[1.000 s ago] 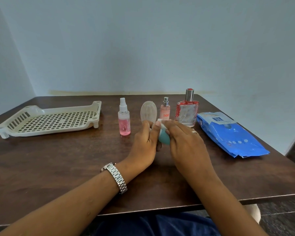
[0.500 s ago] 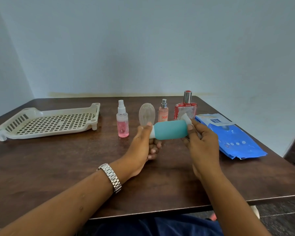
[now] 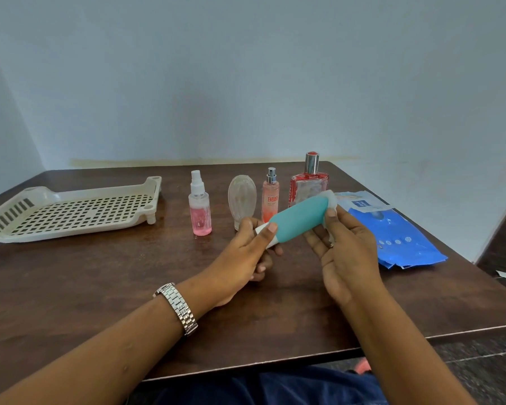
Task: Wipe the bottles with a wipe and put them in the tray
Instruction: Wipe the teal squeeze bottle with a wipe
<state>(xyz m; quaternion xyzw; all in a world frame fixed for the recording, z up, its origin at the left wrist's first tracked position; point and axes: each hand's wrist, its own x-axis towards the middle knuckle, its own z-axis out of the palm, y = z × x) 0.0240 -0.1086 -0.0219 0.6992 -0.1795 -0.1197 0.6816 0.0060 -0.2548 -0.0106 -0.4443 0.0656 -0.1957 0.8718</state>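
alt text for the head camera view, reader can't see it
A person holds a teal plastic bottle above a dark wooden table, left hand gripping its white-capped end while the right hand presses a white wipe to the other end. Behind stand four bottles; a cream slotted plastic tray lies left, a blue wipe pack right.

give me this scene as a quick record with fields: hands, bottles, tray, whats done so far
left hand: grips teal bottle at its white end
right hand: holds wipe against bottle's other end
teal bottle: above table, tilted
standing upright: pink spray bottle, clear oval bottle, peach spray bottle, red perfume bottle
tray: holds no bottles
wipes pack: flat, right of the bottles
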